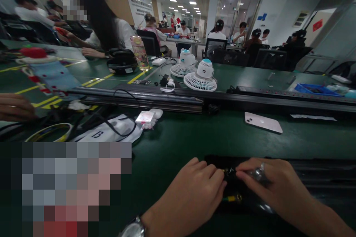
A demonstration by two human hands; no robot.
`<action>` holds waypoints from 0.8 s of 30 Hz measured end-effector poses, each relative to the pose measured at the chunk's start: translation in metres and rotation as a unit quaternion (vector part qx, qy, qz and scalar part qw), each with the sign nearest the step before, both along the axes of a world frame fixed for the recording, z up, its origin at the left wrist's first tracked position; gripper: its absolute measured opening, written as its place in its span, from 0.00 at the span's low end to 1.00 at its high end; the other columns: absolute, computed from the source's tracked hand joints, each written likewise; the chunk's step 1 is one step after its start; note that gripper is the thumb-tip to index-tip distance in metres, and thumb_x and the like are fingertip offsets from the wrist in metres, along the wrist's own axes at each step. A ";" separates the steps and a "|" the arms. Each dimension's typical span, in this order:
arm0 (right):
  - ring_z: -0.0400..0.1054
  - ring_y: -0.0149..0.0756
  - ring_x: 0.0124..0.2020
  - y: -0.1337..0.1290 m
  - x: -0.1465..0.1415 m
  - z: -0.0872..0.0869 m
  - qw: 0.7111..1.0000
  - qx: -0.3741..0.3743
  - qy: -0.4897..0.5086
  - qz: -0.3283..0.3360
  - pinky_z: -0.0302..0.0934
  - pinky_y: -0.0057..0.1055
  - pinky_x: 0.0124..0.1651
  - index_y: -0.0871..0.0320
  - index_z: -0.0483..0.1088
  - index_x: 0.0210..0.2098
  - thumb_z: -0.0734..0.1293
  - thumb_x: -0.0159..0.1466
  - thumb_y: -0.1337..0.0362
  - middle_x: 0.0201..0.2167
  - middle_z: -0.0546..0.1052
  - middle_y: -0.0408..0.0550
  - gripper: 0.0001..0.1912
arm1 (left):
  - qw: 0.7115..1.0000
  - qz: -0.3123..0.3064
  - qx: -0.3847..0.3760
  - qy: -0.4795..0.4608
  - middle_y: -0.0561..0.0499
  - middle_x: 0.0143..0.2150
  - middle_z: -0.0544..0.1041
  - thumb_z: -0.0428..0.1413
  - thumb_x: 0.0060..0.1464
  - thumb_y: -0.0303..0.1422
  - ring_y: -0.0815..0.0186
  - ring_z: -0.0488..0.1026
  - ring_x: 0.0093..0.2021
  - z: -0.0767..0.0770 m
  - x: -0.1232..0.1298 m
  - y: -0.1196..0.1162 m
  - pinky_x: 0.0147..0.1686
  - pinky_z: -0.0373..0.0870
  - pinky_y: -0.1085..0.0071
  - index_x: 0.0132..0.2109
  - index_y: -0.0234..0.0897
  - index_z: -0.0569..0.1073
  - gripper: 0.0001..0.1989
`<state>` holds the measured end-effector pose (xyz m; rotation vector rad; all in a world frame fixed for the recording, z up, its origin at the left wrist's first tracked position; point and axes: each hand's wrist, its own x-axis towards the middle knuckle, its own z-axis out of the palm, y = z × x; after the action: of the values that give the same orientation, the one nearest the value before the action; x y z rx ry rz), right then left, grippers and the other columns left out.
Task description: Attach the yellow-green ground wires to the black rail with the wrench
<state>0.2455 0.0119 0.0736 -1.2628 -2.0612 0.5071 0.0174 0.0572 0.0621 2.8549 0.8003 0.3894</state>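
In front of me my left hand [198, 189] is closed, its fingertips around a thin yellow-and-green wire [230, 199] with a brassy ring end. My right hand [278, 183] pinches with thumb and forefinger just to the right of it. Between the two sets of fingertips sits a small dark piece with a yellowish end [229, 171], too small to name. A shiny clear or silvery thing [259, 172] shows at the fingers of my right hand. Beneath both hands lies a glossy black wrapped bundle [314, 174], partly hidden by them.
A pink phone [263, 122] lies beyond my hands. Long dark metal profiles [155, 100] cross the green table. White fans [200, 77], a blue tray [317, 89] and a bottle [139, 53] stand farther back. Cables and a co-worker's hand [15, 106] are at left.
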 end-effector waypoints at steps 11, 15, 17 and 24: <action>0.76 0.34 0.33 0.003 -0.004 0.002 0.999 -0.007 -0.036 -0.002 0.69 0.29 0.37 0.54 0.76 0.39 0.63 0.73 0.67 0.35 0.80 0.42 0.10 | 1.000 -0.008 0.004 -0.006 0.52 0.37 0.75 0.48 0.70 0.32 0.63 0.71 0.35 0.000 -0.001 -0.001 0.39 0.61 0.63 0.41 0.37 0.70 0.08; 0.76 0.35 0.33 0.004 -0.007 0.003 0.998 -0.018 -0.060 0.000 0.68 0.32 0.37 0.54 0.76 0.38 0.62 0.73 0.66 0.35 0.80 0.42 0.11 | 1.000 -0.006 -0.005 -0.005 0.52 0.37 0.75 0.48 0.70 0.32 0.62 0.70 0.36 0.000 -0.001 0.000 0.39 0.61 0.63 0.41 0.38 0.70 0.08; 0.76 0.38 0.33 0.002 -0.008 0.002 0.996 -0.016 -0.087 0.003 0.68 0.35 0.38 0.55 0.75 0.38 0.61 0.73 0.65 0.35 0.80 0.44 0.12 | 1.000 -0.009 -0.003 -0.004 0.52 0.38 0.75 0.47 0.70 0.32 0.62 0.70 0.36 0.000 -0.001 0.000 0.39 0.60 0.63 0.42 0.38 0.70 0.08; 0.76 0.39 0.32 0.001 -0.009 0.000 0.997 0.000 -0.071 -0.011 0.68 0.34 0.37 0.56 0.75 0.37 0.60 0.73 0.65 0.34 0.80 0.47 0.13 | 1.000 -0.011 0.002 -0.006 0.53 0.37 0.75 0.46 0.71 0.32 0.61 0.70 0.36 -0.002 0.000 0.000 0.38 0.60 0.62 0.42 0.38 0.69 0.09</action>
<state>0.2365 0.0131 0.0738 -1.3535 -2.1608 0.4184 0.0170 0.0575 0.0600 2.8591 0.7668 0.4051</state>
